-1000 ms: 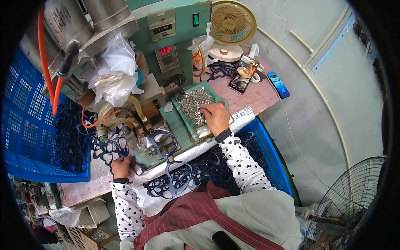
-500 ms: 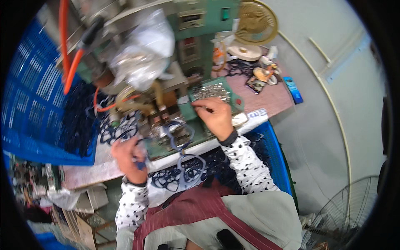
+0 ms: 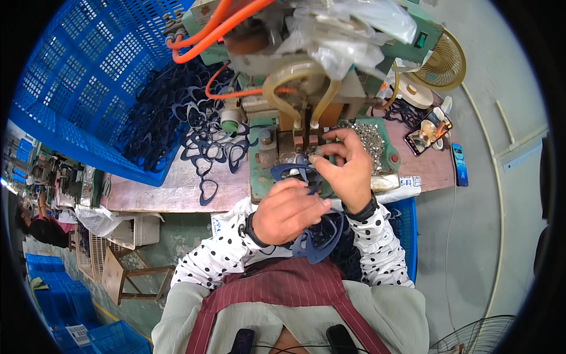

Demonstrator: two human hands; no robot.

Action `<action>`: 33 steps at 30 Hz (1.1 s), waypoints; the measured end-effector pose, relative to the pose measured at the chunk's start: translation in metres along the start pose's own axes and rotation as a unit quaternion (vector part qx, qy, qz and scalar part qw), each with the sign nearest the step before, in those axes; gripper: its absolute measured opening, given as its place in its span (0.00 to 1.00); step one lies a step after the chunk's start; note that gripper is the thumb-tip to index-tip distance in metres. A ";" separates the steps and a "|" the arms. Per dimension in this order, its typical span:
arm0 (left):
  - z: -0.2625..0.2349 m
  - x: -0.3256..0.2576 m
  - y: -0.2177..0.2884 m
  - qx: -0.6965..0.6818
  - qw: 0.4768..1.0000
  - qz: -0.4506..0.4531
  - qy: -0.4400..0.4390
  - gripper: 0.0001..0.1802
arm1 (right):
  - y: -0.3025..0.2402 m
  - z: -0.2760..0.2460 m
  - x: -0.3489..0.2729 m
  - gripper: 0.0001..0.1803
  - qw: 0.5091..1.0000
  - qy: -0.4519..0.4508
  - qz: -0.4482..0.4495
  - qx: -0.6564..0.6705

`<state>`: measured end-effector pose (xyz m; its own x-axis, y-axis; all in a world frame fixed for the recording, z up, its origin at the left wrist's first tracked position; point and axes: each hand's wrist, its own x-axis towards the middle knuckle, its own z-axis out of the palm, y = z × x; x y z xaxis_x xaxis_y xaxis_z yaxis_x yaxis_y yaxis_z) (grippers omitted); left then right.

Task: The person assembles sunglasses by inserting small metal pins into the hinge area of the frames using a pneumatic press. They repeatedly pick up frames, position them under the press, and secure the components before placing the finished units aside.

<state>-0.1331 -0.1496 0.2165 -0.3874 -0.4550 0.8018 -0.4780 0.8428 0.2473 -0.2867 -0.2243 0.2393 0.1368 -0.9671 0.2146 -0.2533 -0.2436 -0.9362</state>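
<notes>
A dark blue plastic eyeglass frame point(image 3: 319, 248) is in my left hand point(image 3: 290, 213), whose fingers are closed around it just in front of the green bench machine point(image 3: 258, 171). One end of the frame reaches up to the machine's metal jaws point(image 3: 299, 141). At that end my right hand point(image 3: 349, 171) is closed, thumb and fingers drawn together beside the jaws. Whatever lies between those fingertips is hidden or too small to name. Right of the jaws, small shiny metal parts point(image 3: 367, 141) lie heaped on the machine's green bed.
At left, a tilted blue crate point(image 3: 76, 127) spills dark blue frames point(image 3: 215, 150) onto the pinkish table point(image 3: 141, 192). Orange hoses point(image 3: 221, 26) and a plastic bag point(image 3: 339, 41) hang overhead. A phone point(image 3: 429, 133), a blue packet point(image 3: 460, 165) and a fan point(image 3: 439, 62) are at right.
My right hand has moved from the heap of metal parts to the jaws. My left hand has come right, onto the eyeglass frame. The view has shifted, showing more of the left side.
</notes>
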 end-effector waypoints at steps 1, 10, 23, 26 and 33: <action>-0.001 -0.002 0.002 0.000 1.000 0.016 -0.006 0.21 | -0.002 0.002 0.001 0.22 1.000 -0.008 0.001 0.001; -0.004 0.005 -0.004 -0.049 0.992 0.100 -0.060 0.21 | 0.018 0.005 0.004 0.26 0.992 0.009 0.004 0.129; 0.013 -0.002 -0.028 -0.069 0.990 0.115 -0.044 0.24 | 0.127 -0.093 -0.014 0.14 0.908 0.032 -0.021 -0.418; 0.014 -0.003 -0.025 -0.063 0.991 0.113 -0.035 0.25 | 0.140 -0.080 -0.004 0.11 0.896 0.019 -0.040 -0.441; 0.007 -0.016 -0.017 0.032 0.995 0.078 -0.059 0.16 | 0.153 -0.065 0.006 0.19 0.919 0.105 -0.093 -0.368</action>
<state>-0.1243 -0.1584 0.1962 -0.5491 -0.3541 0.7570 -0.4524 0.8875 0.0870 -0.3865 -0.2721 0.1154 0.0755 -0.8781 0.4725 -0.8342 -0.3152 -0.4526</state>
